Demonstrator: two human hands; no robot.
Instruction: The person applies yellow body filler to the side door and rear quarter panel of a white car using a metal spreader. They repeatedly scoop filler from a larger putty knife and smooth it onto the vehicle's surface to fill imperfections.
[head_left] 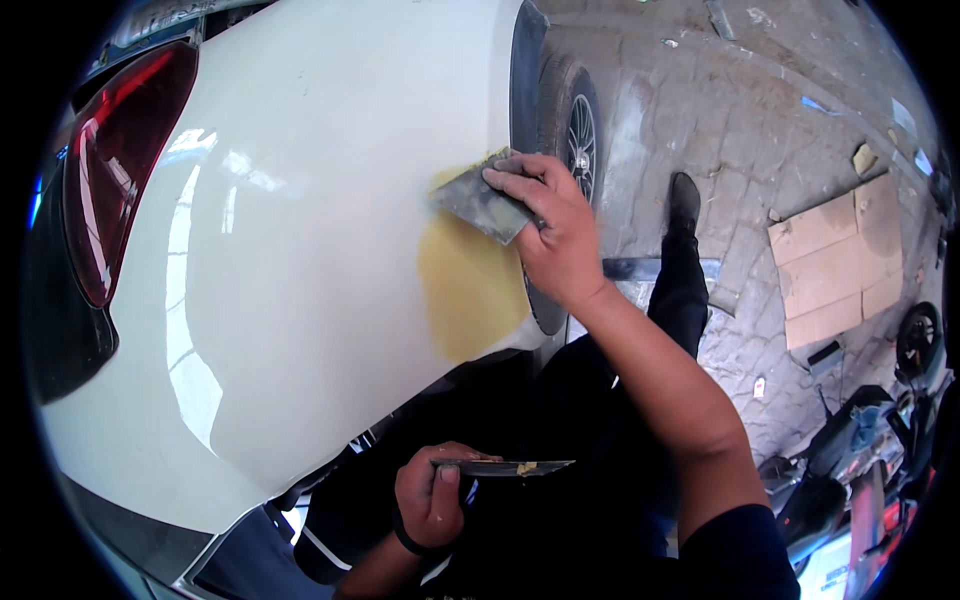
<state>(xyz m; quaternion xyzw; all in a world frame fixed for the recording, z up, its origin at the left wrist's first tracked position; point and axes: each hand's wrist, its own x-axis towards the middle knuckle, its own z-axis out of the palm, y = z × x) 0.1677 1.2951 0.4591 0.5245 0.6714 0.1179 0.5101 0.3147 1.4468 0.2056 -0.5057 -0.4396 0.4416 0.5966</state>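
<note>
My right hand (555, 225) is closed on a flat grey spreader (470, 205), which is pressed against the white car panel (300, 250) at the upper edge of a yellow filler patch (470, 300), beside the wheel arch. Lower down, my left hand (430, 505) grips a thin dark plate (510, 467) with a small lump of yellowish paste on it, held in front of my dark clothing.
A red tail light (125, 170) is at the left, a wheel (580, 140) behind the panel. On the paved floor (700, 110) are my shoe (683, 200), a flattened cardboard sheet (835, 260) and, at lower right, motorbikes (845, 440).
</note>
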